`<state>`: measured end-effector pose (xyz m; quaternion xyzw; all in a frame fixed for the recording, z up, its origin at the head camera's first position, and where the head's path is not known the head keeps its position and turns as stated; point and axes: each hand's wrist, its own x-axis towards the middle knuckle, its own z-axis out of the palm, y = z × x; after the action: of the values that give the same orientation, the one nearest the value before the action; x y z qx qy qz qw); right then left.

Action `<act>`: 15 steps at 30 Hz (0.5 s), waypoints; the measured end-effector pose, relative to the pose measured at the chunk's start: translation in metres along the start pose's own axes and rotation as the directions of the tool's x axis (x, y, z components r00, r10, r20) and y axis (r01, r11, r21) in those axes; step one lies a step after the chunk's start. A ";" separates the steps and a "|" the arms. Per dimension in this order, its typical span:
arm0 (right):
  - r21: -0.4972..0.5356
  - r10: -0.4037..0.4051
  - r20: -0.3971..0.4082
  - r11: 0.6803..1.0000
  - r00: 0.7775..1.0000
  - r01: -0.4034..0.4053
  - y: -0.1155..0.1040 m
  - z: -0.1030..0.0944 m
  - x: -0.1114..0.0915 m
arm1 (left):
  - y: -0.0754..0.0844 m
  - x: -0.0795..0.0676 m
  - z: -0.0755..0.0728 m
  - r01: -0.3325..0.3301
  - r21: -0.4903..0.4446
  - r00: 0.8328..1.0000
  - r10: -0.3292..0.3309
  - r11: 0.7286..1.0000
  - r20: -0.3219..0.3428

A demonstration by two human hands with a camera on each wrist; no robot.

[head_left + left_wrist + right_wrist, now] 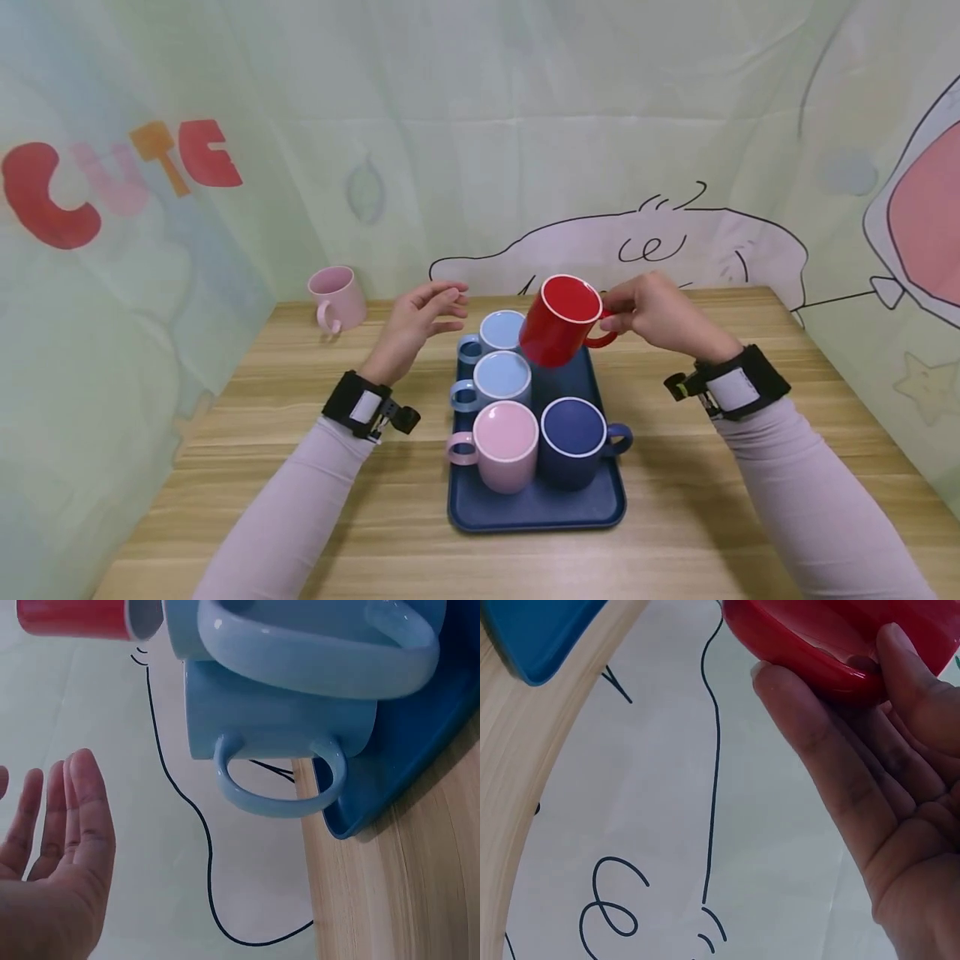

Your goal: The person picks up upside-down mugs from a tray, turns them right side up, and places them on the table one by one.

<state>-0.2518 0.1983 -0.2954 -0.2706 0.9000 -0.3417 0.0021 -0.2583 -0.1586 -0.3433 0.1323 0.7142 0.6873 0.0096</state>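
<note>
My right hand (651,310) pinches the handle of a red mug (558,325) and holds it tilted above the back right of a blue tray (536,517). In the right wrist view, thumb and fingers grip the red handle (817,671). To the left of the tray's far end, my left hand (422,321) hovers with fingers extended and holds nothing. Nearest to it are two light blue mugs (502,375) on the tray's left side, one behind the other. A pink mug (506,446) and a dark blue mug (573,442) stand side by side at the front.
Another pink mug (337,298) stands at the back left of the wooden table (300,467), off the tray. A printed cloth backdrop (480,167) borders the table at the back and sides. Handles on the tray stick out past its left and right edges.
</note>
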 end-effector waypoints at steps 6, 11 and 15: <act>0.062 0.017 -0.057 0.998 0.998 -0.014 -0.002 -0.001 0.002 | 0.002 0.001 0.004 0.018 -0.012 1.000 -0.018 1.000 0.017; 0.103 0.026 -0.097 0.995 0.995 -0.016 -0.003 0.000 0.004 | 0.003 0.001 0.008 0.031 -0.021 0.999 -0.031 0.999 0.026; 0.151 0.018 -0.135 0.988 0.991 0.003 -0.004 0.002 0.008 | 0.004 0.001 0.011 0.041 -0.025 0.999 -0.040 0.999 0.033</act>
<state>-0.2560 0.1907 -0.2932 -0.2425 0.8705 -0.4266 -0.0374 -0.2565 -0.1477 -0.3399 0.1289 0.7078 0.6936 0.0370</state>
